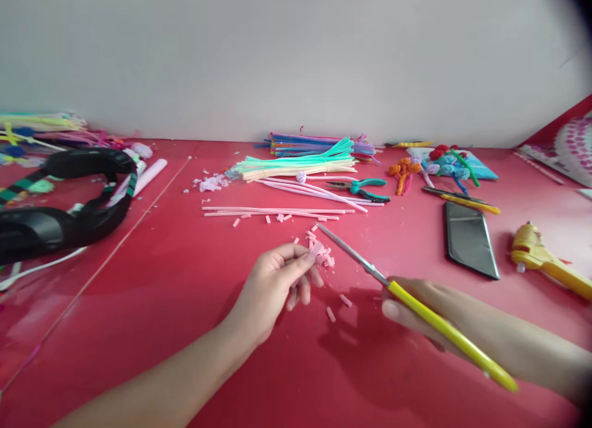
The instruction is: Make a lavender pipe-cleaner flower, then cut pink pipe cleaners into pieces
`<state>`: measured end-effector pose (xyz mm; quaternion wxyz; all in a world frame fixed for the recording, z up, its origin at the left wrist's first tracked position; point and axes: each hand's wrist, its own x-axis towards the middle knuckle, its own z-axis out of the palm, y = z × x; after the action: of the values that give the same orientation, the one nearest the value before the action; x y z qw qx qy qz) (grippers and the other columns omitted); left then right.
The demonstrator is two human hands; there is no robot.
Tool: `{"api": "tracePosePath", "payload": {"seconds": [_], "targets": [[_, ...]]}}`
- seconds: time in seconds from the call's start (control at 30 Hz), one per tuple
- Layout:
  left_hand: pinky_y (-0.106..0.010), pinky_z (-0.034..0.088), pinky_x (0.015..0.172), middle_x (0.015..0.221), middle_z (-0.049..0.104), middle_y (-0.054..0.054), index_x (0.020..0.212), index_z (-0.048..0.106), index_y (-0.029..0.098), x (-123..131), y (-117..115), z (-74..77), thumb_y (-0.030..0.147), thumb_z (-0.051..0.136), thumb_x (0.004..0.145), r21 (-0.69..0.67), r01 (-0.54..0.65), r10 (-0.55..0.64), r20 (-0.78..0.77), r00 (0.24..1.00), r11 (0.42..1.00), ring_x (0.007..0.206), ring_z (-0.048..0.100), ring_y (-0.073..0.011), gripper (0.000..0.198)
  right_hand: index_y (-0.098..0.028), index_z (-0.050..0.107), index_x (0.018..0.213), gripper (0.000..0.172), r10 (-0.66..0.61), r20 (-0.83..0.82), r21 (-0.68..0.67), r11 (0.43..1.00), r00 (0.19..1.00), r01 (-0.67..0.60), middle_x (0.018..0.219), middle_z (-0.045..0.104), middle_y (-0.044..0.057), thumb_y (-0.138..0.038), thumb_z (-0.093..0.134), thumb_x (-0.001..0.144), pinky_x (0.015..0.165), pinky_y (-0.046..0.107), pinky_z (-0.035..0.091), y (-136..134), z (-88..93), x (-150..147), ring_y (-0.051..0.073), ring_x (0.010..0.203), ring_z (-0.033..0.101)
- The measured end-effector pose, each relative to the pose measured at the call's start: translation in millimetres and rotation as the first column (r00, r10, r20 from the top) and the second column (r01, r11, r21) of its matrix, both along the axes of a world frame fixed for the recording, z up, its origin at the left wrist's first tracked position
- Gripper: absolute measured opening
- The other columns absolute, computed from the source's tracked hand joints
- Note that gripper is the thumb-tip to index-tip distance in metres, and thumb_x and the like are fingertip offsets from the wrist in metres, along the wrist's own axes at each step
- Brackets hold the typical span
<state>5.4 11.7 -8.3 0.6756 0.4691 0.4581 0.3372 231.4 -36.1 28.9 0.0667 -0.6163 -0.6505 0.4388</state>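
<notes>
My left hand (272, 280) is closed, with thumb and forefinger pinching a small pale pink fuzzy piece (317, 249), its lower fingers curled beneath. Below and around that piece, short pink pipe cleaner cuttings (329, 261) lie in a small heap. Yellow-handled scissors (439, 323) are in my right hand (420, 301), seen edge-on, their metal blades angled up and left toward the heap. The scissors' tip is just beyond the pinched piece and apart from it. Some of my right fingers are hidden behind the handle. Two loose pink cuttings (330, 314) rest nearer to me.
Long pink pipe cleaners (277, 211), pliers (361, 186) and coloured pipe cleaner bundles (296, 164) lie behind the hands. To the right are a phone (470, 240), a yellow glue gun (546, 261) and small pipe cleaner figures (404, 169). A black headset-like device (69, 200) stands left.
</notes>
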Motion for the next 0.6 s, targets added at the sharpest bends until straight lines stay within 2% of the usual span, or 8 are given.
{"api": "tracePosePath", "payload": {"seconds": [0.13, 0.33, 0.6], "targets": [[-0.014, 0.027, 0.031, 0.066, 0.062, -0.001, 0.075, 0.056, 0.015, 1.6, -1.2, 0.6, 0.036, 0.053, 0.080, -0.024, -0.016, 0.017, 0.009, 1.000, 1.000, 0.038, 0.045, -0.0044, 0.022, -0.023, 0.054, 0.062, 0.037, 0.026, 0.019, -0.057, 0.998, 0.999, -0.025, 0.056, 0.058, 0.000, -0.059, 0.055, 0.070, 0.044, 0.025, 0.030, -11.7, 5.7, -1.9, 0.012, 0.044, 0.043], [-0.015, 0.029, 0.031, 0.064, 0.063, -0.002, 0.076, 0.057, 0.015, 2.6, -4.0, 4.8, 0.033, 0.055, 0.078, -0.021, 0.018, -0.019, -0.015, 1.000, 1.000, 0.037, 0.047, -0.0057, 0.018, -0.023, 0.054, 0.063, 0.036, 0.030, -0.009, -0.070, 0.997, 0.999, -0.031, 0.055, 0.058, 0.000, -0.057, 0.056, 0.070, 0.043, 0.024, 0.029, -11.8, 3.3, -10.7, 0.013, 0.047, 0.044], [-0.014, 0.031, 0.030, 0.062, 0.063, -0.002, 0.076, 0.058, 0.014, 1.8, -5.0, 6.0, 0.030, 0.054, 0.079, -0.026, 0.036, -0.035, 0.022, 0.999, 0.999, 0.037, 0.049, -0.0060, 0.017, -0.022, 0.055, 0.067, 0.038, -0.016, -0.082, -0.034, 0.999, 0.997, 0.013, 0.061, 0.060, 0.002, -0.058, 0.048, 0.075, 0.047, 0.024, 0.037, -20.0, -17.1, -1.2, 0.016, 0.057, 0.052]]}}
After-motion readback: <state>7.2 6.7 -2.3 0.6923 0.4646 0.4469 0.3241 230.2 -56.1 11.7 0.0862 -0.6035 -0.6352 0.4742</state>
